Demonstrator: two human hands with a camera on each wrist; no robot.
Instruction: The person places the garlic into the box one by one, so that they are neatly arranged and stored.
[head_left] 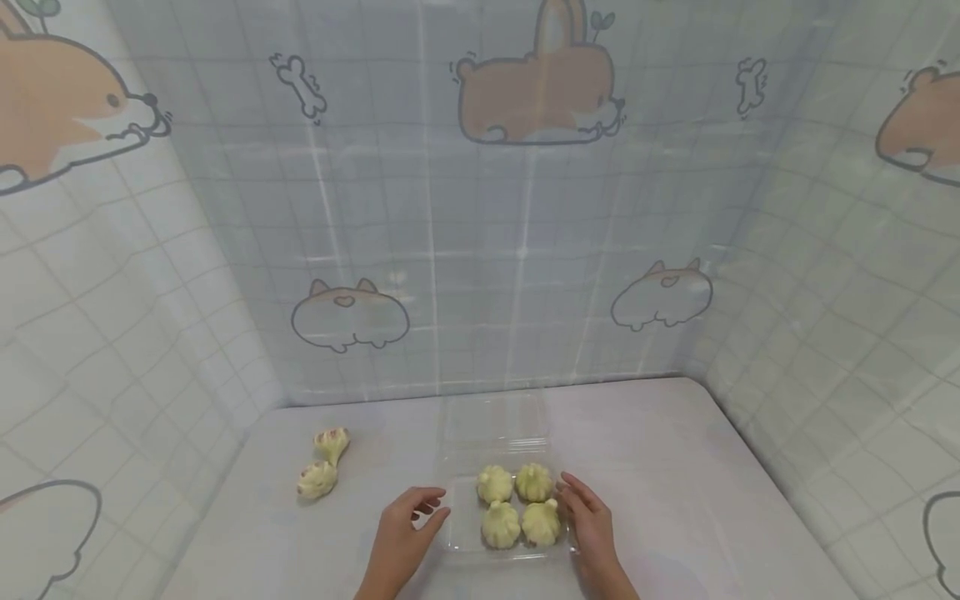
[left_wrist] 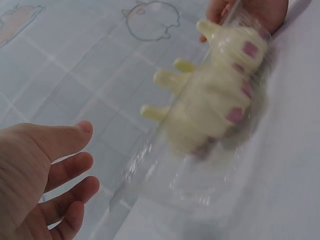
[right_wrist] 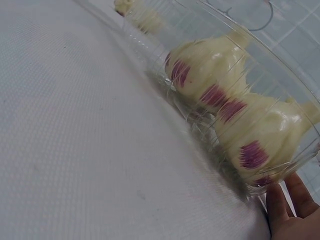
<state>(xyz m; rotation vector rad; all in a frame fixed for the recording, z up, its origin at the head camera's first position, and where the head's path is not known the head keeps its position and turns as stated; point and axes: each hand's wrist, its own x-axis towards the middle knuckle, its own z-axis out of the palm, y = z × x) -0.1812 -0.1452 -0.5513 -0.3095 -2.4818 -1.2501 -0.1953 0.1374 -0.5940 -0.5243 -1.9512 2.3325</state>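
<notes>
A clear plastic clamshell box (head_left: 462,527) lies on the table with its lid (head_left: 493,417) folded back toward the wall. Several pale garlic bulbs (head_left: 500,525) stand in two rows in its right part, purple patches showing low on them in the wrist views. My left hand (head_left: 405,533) is just left of the box, fingers relaxed and holding nothing; a gap separates it from the box in the left wrist view. At the box's right side is my right hand (head_left: 590,527), its loosely extended fingers (right_wrist: 278,205) against or very near the plastic wall.
Two more garlic bulbs, one upper (head_left: 332,444) and one lower (head_left: 317,481), lie together on the table (head_left: 675,467) at the left. Tiled-pattern sheets (head_left: 480,208) with cartoon dogs enclose the table at the back and both sides.
</notes>
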